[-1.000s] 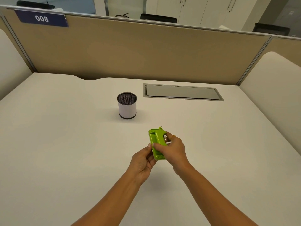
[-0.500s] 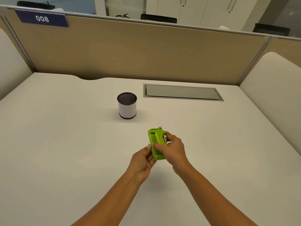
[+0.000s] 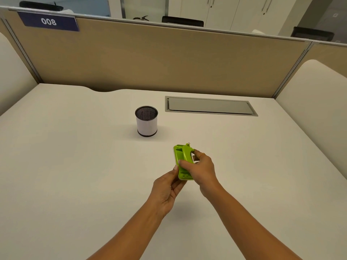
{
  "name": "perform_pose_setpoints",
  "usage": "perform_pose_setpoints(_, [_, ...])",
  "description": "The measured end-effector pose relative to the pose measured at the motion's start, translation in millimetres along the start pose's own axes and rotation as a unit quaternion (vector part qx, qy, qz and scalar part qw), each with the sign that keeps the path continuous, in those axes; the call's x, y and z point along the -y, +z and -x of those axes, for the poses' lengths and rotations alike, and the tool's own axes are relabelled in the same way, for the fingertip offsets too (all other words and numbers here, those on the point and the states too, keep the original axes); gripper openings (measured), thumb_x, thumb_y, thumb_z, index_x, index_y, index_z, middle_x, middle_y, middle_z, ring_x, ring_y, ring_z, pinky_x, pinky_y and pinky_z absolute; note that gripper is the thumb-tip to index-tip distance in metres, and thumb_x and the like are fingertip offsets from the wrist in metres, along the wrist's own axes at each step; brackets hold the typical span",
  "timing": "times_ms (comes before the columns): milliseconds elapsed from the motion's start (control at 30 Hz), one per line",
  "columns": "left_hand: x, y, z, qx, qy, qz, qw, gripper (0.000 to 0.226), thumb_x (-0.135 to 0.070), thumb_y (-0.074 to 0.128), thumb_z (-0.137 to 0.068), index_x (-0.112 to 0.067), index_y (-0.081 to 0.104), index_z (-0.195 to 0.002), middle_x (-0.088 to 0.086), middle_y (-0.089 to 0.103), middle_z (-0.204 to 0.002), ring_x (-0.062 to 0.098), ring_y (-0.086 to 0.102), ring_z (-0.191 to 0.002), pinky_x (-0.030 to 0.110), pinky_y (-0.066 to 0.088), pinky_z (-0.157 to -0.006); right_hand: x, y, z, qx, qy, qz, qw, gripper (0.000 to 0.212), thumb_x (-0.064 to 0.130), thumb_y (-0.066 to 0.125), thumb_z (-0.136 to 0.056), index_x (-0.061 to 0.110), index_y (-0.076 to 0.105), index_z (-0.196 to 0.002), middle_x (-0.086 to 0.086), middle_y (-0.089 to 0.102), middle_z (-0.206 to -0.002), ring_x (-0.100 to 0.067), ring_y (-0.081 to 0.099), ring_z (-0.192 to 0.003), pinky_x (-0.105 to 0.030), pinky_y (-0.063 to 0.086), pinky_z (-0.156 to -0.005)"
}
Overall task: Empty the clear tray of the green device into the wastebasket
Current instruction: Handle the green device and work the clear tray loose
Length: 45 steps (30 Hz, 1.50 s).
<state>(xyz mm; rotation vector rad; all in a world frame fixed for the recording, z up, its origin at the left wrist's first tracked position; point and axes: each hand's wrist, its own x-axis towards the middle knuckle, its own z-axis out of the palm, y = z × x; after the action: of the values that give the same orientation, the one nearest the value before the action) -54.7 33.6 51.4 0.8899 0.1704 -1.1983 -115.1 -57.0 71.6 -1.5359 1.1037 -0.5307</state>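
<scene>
green device: the green device [image 3: 183, 162] is held up off the bench [image 3: 75, 166], near the middle, a bit toward the person from the wastebasket. It's turned on edge, which makes sense if you want to get at the underside where the tray sits.

clear tray: honestly can't make it out for sure, there's maybe a pale sliver along the device's right edge, but the fingers cover most of it. Looks like it's not off yet.

right hand: the right hand [image 3: 201, 170] is wrapped over the device from the right, thumb across the green face, fingers curled behind. Its grip is closed on the device, probably to steady the body or pull on the tray side.

left hand: the left hand [image 3: 166, 186] pinches the lower left edge with thumb and fingertips, so that grip is closed on the device too. My guess is it's bracing the thing while the other hand works the tray loose.

wastebasket: small mesh wastebasket [image 3: 146, 121], upright, open top, standing well apart from the hands, further back on the bench. Nothing is blocking the way to it, so the carry-over should be easy.

risk: if the tray pops off here, bits could land on the bench instead.
</scene>
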Motion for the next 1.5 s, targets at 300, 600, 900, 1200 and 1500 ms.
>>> perform_pose_setpoints(300, [5.5, -4.4, 1.2, 0.007, 0.007, -0.011, 1.000, 0.016, -0.005, 0.052, -0.089, 0.002, 0.066, -0.089, 0.012, 0.075, -0.073, 0.018, 0.073, -0.068, 0.024, 0.060, -0.061, -1.8, -0.4, -1.6, -0.012, -0.001, 0.013, 1.000, 0.054, 0.018, 0.072, -0.070, 0.017, 0.055, -0.121, 0.015, 0.049, -0.079, -0.021, 0.058, -0.091, -0.038, 0.052, -0.081])
perform_pose_setpoints(600, [5.0, -4.9, 0.4, 0.010, 0.005, -0.026, 1.000, 0.016, -0.003, 0.050, -0.089, 0.004, 0.064, -0.090, 0.012, 0.075, -0.070, 0.019, 0.073, -0.065, 0.024, 0.060, -0.058, -3.3, -0.8, 1.0, -0.018, 0.010, 0.010, 1.000, 0.056, 0.018, 0.073, -0.070, 0.017, 0.054, -0.122, 0.015, 0.049, -0.080, -0.022, 0.058, -0.092, -0.041, 0.053, -0.085])
perform_pose_setpoints(900, [4.1, -4.9, 0.3, 0.017, 0.007, -0.021, 1.000, 0.016, -0.003, 0.049, -0.090, 0.003, 0.064, -0.090, 0.012, 0.075, -0.070, 0.019, 0.073, -0.066, 0.025, 0.060, -0.058, -0.3, -2.2, 0.2, -0.013, 0.010, 0.011, 1.000, 0.056, 0.018, 0.073, -0.070, 0.017, 0.055, -0.122, 0.012, 0.050, -0.081, -0.025, 0.060, -0.095, -0.042, 0.053, -0.086])
perform_pose_setpoints(1200, [3.3, -6.4, 1.7, 0.023, 0.002, -0.030, 0.999, 0.017, -0.005, 0.049, -0.090, 0.001, 0.065, -0.089, 0.012, 0.076, -0.073, 0.019, 0.073, -0.069, 0.024, 0.060, -0.060, -0.7, -2.3, -0.8, -0.006, 0.019, -0.003, 1.000, 0.060, 0.018, 0.072, -0.071, 0.016, 0.052, -0.127, 0.004, 0.054, -0.093, -0.024, 0.059, -0.096, -0.037, 0.052, -0.082])
perform_pose_setpoints(1500, [-0.4, -3.7, 0.0, 0.020, -0.018, -0.057, 0.998, 0.026, -0.024, 0.049, -0.092, -0.003, 0.065, -0.094, 0.011, 0.076, -0.074, 0.021, 0.073, -0.068, 0.029, 0.061, -0.062, -1.9, -0.9, 5.3, -0.008, -0.003, 0.054, 0.998, 0.053, 0.018, 0.071, -0.070, 0.016, 0.056, -0.121, 0.015, 0.049, -0.077, -0.020, 0.057, -0.087, -0.037, 0.052, -0.080])
